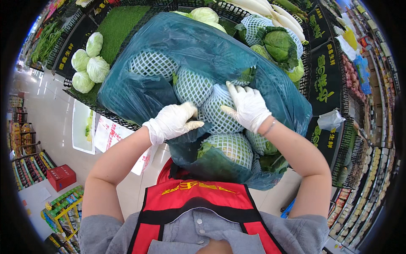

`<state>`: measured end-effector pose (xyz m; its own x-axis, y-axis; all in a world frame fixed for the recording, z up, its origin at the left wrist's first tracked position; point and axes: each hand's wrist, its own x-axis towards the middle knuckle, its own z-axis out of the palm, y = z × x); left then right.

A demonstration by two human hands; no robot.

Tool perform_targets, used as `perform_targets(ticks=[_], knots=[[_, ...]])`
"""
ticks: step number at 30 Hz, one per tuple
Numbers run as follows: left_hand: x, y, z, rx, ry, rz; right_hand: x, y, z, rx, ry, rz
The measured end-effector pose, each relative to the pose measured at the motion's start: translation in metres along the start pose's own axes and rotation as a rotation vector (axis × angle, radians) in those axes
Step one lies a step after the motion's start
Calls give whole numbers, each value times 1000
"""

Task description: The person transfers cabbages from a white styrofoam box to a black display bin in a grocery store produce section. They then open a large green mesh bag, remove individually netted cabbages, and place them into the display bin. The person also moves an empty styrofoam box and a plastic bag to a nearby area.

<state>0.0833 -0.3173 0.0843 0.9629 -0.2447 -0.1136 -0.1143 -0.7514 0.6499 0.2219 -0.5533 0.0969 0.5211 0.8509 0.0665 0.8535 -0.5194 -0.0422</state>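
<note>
A large blue-green plastic bag (190, 35), torn or opened in the middle, lies over the produce stand before me. Inside it are several round green cabbages in white foam netting. My right hand (249, 104), in a white glove, rests with spread fingers on a netted cabbage (219, 109) near the middle. My left hand (176, 120), gloved too, is just left of that cabbage at the bag's opening. Its fingers are bent and slightly blurred; whether they pinch plastic is unclear. Closer to my body, another netted cabbage (226, 147) shows in the opening.
Pale wrapped cabbages (98, 70) sit on green matting (122, 28) at left. Loose green cabbages (280, 44) and white radishes (253, 8) lie behind the bag. A white foam box (83, 127) stands on the floor at left. Stocked shelves (368, 187) line the right.
</note>
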Motion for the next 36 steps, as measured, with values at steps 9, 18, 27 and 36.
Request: perform_targets(ticks=[9, 18, 27, 36], knots=[[26, -51, 75, -908, -398, -949, -7, -39, -3, 134, 22, 192], [39, 10, 122, -2094, 459, -769, 49, 18, 4, 447, -616, 627], [59, -37, 160, -2125, 115, -297, 39, -3, 12, 478, -360, 584], [21, 73, 46, -1753, 145, 224, -73, -81, -111, 217, 528, 251]])
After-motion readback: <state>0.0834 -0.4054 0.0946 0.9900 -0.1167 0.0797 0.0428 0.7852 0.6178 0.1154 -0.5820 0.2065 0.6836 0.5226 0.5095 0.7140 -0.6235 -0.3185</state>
